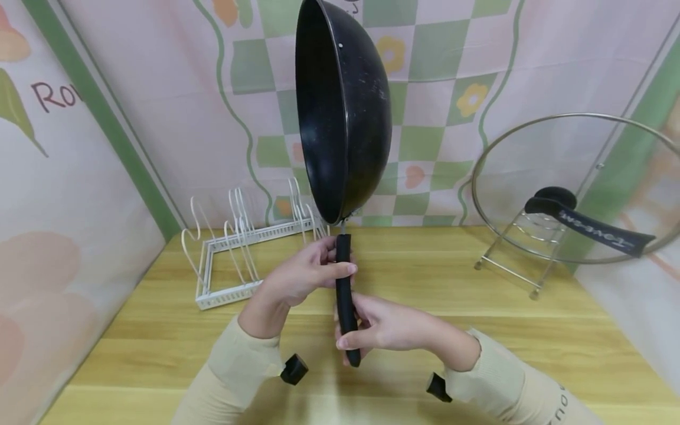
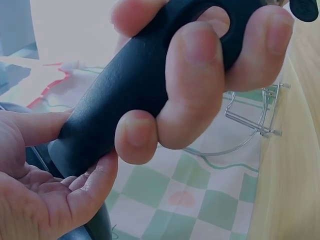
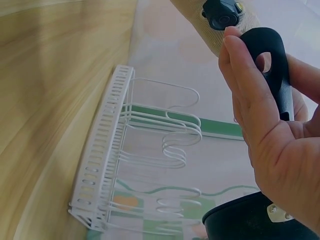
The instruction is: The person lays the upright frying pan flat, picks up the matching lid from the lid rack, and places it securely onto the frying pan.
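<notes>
A black wok (image 1: pixel 366 112) is held up on edge above the table, its handle down and its hollow side facing left. My left hand (image 1: pixel 309 268) grips the upper part of the black handle (image 1: pixel 344 254), thumb across the front, just below the pan. Lower down, my right hand (image 1: pixel 390 324) pinches the handle near its end, thumb on the near side. In the left wrist view the handle (image 2: pixel 115 95) shows a hanging hole at its end, with fingers of both hands around it. The right wrist view shows the wok's rim (image 3: pixel 240 205) and a riveted bracket below the right hand (image 3: pixel 270 135).
A white wire rack (image 1: pixel 228 295) with upright loops stands on the wooden table (image 1: pixel 425 265) at the back left. To the right, a glass lid (image 1: pixel 504 136) with a black handle leans on a small metal stand (image 1: pixel 510 268). Patterned cloth (image 1: pixel 435 147) hangs behind.
</notes>
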A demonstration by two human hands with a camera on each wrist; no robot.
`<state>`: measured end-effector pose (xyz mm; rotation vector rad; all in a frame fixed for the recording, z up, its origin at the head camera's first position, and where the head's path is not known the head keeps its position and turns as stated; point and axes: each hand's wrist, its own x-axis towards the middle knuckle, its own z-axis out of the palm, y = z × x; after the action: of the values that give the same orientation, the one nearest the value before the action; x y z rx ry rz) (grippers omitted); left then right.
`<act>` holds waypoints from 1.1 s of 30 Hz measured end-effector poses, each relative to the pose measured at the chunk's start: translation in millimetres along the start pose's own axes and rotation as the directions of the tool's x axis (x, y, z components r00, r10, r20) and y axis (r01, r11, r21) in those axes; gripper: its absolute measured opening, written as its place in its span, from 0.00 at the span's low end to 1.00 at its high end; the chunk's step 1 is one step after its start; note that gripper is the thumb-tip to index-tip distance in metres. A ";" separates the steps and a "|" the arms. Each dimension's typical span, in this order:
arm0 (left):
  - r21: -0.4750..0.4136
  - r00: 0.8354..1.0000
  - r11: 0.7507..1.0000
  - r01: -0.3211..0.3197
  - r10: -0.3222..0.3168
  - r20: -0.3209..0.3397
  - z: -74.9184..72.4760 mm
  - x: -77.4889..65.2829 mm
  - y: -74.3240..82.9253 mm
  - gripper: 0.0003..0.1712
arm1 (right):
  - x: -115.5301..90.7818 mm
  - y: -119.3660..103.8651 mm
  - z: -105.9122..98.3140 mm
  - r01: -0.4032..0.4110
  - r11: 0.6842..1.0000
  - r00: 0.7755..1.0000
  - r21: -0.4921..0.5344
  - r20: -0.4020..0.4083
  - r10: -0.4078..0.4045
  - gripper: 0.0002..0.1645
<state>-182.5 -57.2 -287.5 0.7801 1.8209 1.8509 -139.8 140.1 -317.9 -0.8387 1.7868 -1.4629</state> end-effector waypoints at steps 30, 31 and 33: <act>0.000 0.999 1.000 0.030 -0.030 0.023 8.9 9.7 -0.2 0.13 | -10.5 4.2 -3.2 0.025 1.000 1.000 0.001 -0.018 -0.025 0.18; 0.004 0.999 0.999 0.031 -0.032 0.021 9.2 9.9 -0.3 0.14 | -10.7 4.6 -3.2 0.027 1.000 0.999 0.004 -0.019 -0.027 0.18; 0.010 0.999 0.999 0.035 -0.035 0.015 9.9 10.1 -0.2 0.14 | -11.0 5.4 -3.2 0.029 1.000 0.999 0.008 -0.018 -0.029 0.18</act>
<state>-183.6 -43.1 -286.9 0.7590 1.8245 1.8103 -136.5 151.8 -321.7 -0.8530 1.7873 -1.5005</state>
